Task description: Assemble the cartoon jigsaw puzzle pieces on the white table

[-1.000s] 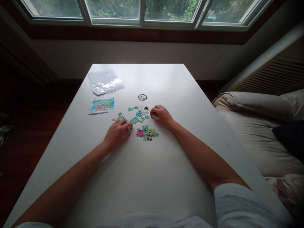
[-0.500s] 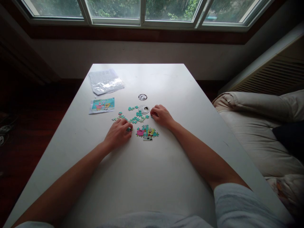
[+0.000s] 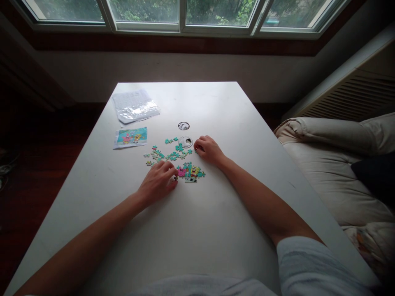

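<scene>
My left hand (image 3: 158, 181) is closed on a small jigsaw puzzle piece (image 3: 175, 178), at the left edge of a partly joined puzzle (image 3: 191, 172). That joined part shows a yellow square figure, a grey-blue figure and some pink on teal. Curled fingers on my right hand (image 3: 209, 150) rest on the table, right of the loose pieces; what they hold, if anything, is hidden. Loose teal puzzle pieces (image 3: 174, 156) lie scattered beyond the joined part, between my hands. A small picture card (image 3: 131, 137) with the same characters lies at the left.
On the white table (image 3: 197, 230), a clear plastic bag with papers (image 3: 135, 107) lies at the far left. Two round metallic discs (image 3: 185, 142) sit beyond the pieces. A pale cushioned sofa (image 3: 321, 172) stands to the right, and windows are ahead.
My left hand has moved right and nearer to me with the piece, up to the joined puzzle, uncovering some loose pieces. My right hand stays in about the same place. The view has shifted slightly.
</scene>
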A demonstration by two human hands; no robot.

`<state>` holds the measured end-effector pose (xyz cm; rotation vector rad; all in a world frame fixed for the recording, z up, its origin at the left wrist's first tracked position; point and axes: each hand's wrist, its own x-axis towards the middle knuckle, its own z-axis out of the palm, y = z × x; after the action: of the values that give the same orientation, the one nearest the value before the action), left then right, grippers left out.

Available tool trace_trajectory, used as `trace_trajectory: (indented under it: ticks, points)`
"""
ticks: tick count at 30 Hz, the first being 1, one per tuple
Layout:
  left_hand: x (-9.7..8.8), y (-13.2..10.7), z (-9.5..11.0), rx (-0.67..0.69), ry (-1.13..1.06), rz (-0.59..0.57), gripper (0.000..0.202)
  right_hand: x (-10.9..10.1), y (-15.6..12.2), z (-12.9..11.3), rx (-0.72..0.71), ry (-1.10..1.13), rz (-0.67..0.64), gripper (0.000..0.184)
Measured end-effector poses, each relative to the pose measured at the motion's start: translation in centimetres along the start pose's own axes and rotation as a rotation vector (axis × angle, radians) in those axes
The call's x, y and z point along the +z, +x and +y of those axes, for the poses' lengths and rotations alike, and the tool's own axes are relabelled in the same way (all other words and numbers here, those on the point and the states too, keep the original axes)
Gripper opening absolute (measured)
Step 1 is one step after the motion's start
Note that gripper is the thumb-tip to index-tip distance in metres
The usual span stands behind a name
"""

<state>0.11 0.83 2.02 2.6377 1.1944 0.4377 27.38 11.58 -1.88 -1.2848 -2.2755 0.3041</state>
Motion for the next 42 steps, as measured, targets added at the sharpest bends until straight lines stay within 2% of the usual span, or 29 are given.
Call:
trace_trajectory:
  ticks: [11,22,42]
  points:
    - [0.66,-0.01,0.12,0.002,0.007,0.017,0.019,-0.04,0.1,-0.27,0.0,-0.001,0.009,0.015]
    - [1.04,-0.06,-0.17,0.004,0.018,0.05,0.015,0.13,0.05,-0.15,0.002,-0.001,0.012,0.015]
    - [1.0,0.08,-0.67,0.04,-0.049,0.053,0.02,0.14,0.03,0.0,0.002,-0.002,0.007,0.017]
